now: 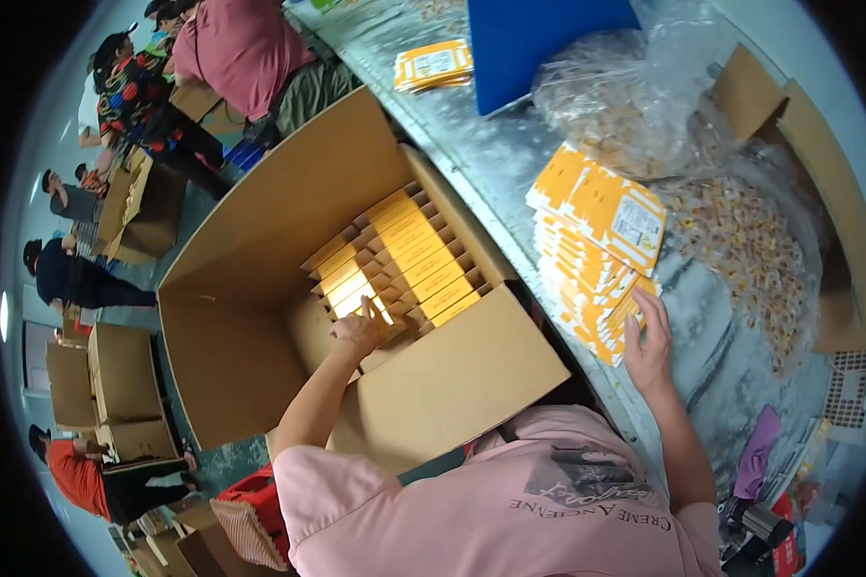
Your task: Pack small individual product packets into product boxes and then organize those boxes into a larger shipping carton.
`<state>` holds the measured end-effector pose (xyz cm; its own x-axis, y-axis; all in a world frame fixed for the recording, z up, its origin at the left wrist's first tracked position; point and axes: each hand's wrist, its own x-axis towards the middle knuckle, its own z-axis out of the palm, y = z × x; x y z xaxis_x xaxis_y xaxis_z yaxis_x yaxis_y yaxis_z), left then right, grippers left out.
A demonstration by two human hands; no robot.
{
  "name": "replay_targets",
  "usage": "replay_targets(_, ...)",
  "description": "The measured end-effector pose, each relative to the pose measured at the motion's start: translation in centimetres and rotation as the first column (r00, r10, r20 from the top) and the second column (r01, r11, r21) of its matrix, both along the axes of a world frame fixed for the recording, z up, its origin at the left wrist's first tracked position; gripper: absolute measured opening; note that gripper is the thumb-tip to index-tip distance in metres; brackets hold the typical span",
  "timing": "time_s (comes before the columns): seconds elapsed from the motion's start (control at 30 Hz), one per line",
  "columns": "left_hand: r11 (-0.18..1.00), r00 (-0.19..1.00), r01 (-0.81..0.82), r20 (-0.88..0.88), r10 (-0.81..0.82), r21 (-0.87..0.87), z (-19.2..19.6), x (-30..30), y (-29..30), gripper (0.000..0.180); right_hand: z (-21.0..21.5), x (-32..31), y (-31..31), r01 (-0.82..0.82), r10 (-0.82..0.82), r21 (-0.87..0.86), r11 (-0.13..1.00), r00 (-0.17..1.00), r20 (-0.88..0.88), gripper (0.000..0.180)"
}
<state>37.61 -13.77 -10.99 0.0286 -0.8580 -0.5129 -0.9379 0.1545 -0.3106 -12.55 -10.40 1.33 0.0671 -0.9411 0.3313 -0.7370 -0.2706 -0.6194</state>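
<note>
A large open cardboard box stands left of the table, with rows of small yellow boxes slotted between cardboard dividers. My left hand reaches into it. The index finger is stretched out and touches the top of a yellow box in the nearer row, the thumb apart from it. On the table at the right lies a slanting, fanned-out pile of flat yellow-and-white printed cards. My right hand rests against the pile's near end with its fingers stretched out and apart.
Clear plastic bags of small wrapped pieces lie right of the pile. Beyond are a blue panel and a smaller card stack. An open carton borders the far right. People and more cartons are at the left.
</note>
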Motion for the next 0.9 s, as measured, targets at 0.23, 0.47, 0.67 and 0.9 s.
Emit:
replay_targets(0.23, 0.678, 0.726, -0.180, -0.561, -0.397, -0.712, 10.5, -15.7, -9.7, 0.023, -3.0, -1.9, -5.7, -0.012, 0.020, 0.022, 1.000, 0.916, -0.401, 0.055)
replay_targets(0.47, 0.842, 0.372, -0.090, -0.802, -0.467, -0.532, 9.6, -34.1, -17.3, 0.019, -5.2, -1.4, -5.9, -0.009, 0.057, 0.116, 0.993, 0.906, -0.420, 0.065)
replay_targets(0.67, 0.888, 0.702, -0.103, -0.666, -0.254, -0.448, 8.9, -39.7, -20.4, 0.016, -5.6, -0.9, -5.7, -0.012, 0.054, 0.114, 0.993, 0.926, -0.374, 0.063)
replay_targets(0.9, 0.864, 0.401, -0.473, -0.915, 0.037, -0.172, 9.8, -42.3, -19.9, 0.020, -6.0, -2.0, -4.7, -0.048, 0.044, -0.008, 0.999, 0.965, -0.257, 0.059)
